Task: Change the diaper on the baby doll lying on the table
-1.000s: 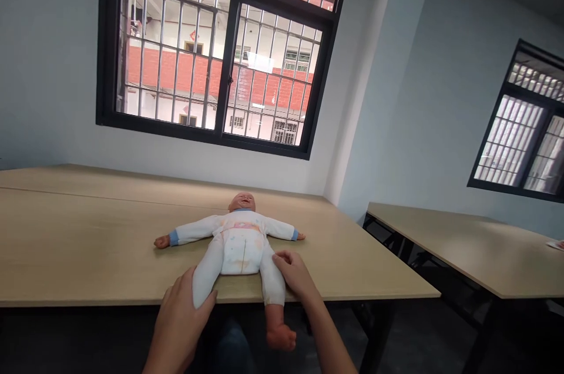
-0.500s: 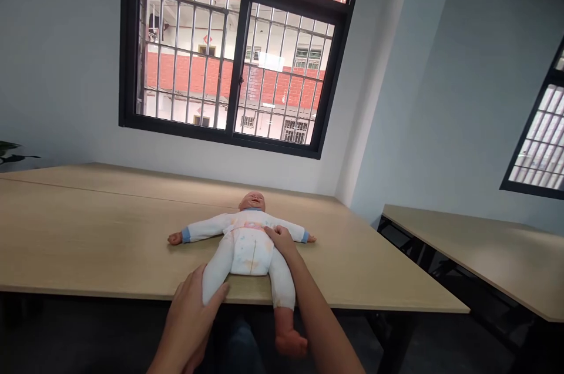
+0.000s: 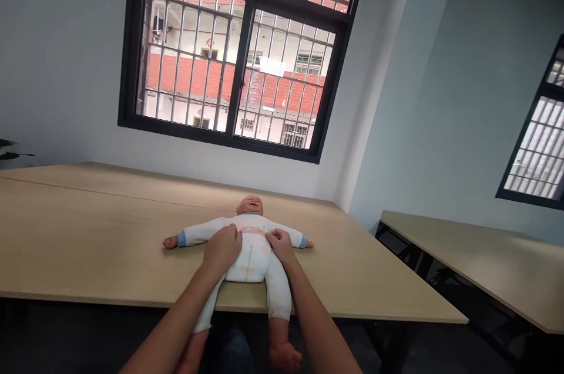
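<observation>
On its back on the table lies a baby doll in a white outfit with blue cuffs, its head away from me and its feet past the near edge. Around its hips, over the outfit, is a white diaper with faint coloured prints and a pink band at the waist. My left hand is closed at the left end of the diaper's waist, fingers curled. At the right end, my right hand pinches the waist edge. Both hands partly hide the diaper's sides.
The pale wooden table reaches to the wall below a barred window. A second table stands to the right across a gap. Plant leaves show at the far left.
My left hand has let go of the doll's left-side leg and moved up to the diaper's waist. That leg now hangs lower over the edge. My right hand stays at the waist.
</observation>
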### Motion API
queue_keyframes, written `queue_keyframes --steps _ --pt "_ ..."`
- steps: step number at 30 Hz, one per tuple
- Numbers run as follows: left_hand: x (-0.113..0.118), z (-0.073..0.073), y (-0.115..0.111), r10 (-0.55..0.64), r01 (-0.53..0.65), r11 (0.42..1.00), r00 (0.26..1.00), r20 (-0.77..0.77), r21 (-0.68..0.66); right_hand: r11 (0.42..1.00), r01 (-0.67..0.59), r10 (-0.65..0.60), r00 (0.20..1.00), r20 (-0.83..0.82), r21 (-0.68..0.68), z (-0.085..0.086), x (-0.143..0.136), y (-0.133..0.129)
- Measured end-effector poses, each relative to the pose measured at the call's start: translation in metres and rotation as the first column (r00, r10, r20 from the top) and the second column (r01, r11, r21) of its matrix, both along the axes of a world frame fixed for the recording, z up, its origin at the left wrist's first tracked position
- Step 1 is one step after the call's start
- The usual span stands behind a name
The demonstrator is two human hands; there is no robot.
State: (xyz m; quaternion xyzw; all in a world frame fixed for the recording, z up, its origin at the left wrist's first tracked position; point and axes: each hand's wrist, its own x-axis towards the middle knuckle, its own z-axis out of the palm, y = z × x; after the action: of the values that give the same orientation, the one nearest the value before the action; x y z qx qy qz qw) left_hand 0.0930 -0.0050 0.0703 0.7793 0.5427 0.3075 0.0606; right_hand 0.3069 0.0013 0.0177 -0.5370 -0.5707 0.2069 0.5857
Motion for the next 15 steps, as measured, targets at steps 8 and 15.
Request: queue_keyframes --steps 8,15 --pt "0.013 -0.006 0.029 0.058 -0.068 0.994 0.992 -0.115 -0.081 0.999 -0.031 0.030 0.999 -0.032 -0.025 -0.002 0.001 0.001" --pt "0.014 -0.014 0.046 0.031 -0.041 0.996 0.993 -0.116 -0.084 0.996 -0.046 0.048 0.999 0.018 -0.075 0.002 0.001 -0.001"
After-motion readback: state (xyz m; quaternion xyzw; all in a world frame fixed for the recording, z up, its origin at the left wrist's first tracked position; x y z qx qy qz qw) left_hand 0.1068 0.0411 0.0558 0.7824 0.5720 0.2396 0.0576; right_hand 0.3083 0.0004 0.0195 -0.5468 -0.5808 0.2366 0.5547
